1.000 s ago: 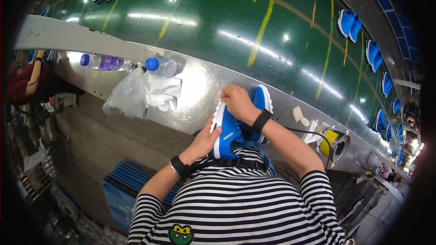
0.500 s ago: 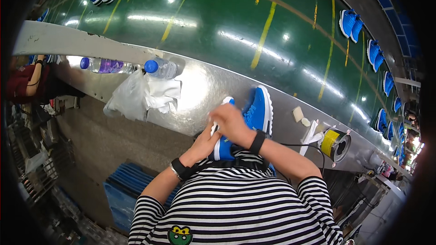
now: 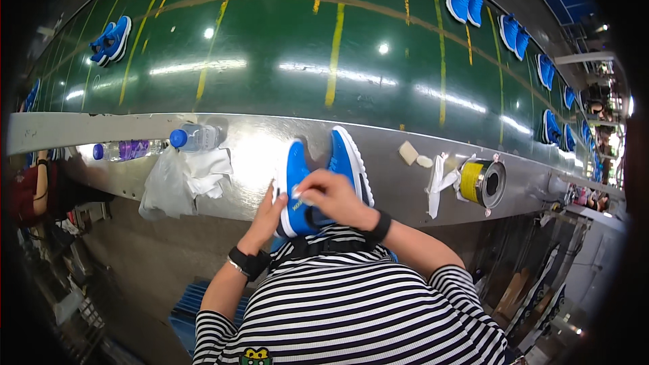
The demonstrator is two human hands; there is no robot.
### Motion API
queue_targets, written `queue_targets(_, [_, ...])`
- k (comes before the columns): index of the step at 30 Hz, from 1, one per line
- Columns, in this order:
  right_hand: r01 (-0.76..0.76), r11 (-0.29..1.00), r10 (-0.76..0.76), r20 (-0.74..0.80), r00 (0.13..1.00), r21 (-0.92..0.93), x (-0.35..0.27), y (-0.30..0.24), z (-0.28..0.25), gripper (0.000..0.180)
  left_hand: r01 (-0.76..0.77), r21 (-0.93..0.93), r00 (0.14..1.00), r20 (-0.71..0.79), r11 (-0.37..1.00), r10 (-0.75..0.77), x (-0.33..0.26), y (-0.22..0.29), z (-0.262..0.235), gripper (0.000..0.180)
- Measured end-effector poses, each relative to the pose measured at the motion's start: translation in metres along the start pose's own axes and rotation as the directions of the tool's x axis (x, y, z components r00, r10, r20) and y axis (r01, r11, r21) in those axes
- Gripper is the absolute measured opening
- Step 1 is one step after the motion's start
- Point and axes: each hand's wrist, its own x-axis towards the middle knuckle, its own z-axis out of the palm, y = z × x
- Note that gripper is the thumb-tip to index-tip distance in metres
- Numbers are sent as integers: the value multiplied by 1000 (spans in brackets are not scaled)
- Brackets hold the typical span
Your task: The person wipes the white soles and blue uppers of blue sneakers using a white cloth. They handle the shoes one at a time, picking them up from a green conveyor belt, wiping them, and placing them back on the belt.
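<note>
A blue sneaker with a white sole lies toe away from me at the metal ledge's near edge, close to my body. My left hand grips it by the sole along its left side. My right hand is closed over the sneaker's upper, its fingers pinched round a small white piece that touches the blue fabric. The piece is too small and covered to name. Just to the right lies a second blue sneaker, partly hidden by my right hand.
Beyond the metal ledge runs a green conveyor belt carrying several pairs of blue sneakers. Left on the ledge are a plastic bottle, a plastic bag and white paper. A yellow-labelled can stands to the right.
My view has shifted, so the belt and ledge appear further left. My right hand has moved from the sneaker's left side, near my left hand, onto its upper. More of the sneaker's toe shows.
</note>
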Motion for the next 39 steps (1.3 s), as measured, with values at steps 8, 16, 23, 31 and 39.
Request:
queue_targets(8, [-43,980,158,-629,762,194,-76,18,-92,7,-197,635,905,-175,747,387,34,4,-1,65])
queue_targets(16, [-12,996,-47,-663,747,-84,-90,51,-77,8,-206,460,965,241,864,101,-7,40,79,42])
queue_targets(23, [225,860,-412,-364,835,-459,-26,36,-92,11,17,461,999,36,887,-38,25,-9,122,37])
queue_targets(31, [409,711,-530,-54,846,-573,-6,70,-103,12,-17,523,974,-182,852,131,20,-32,146,29])
queue_targets(39, [87,954,-51,130,990,-288,-132,86,-121,7,-111,13,988,-110,994,112,18,-31,148,24])
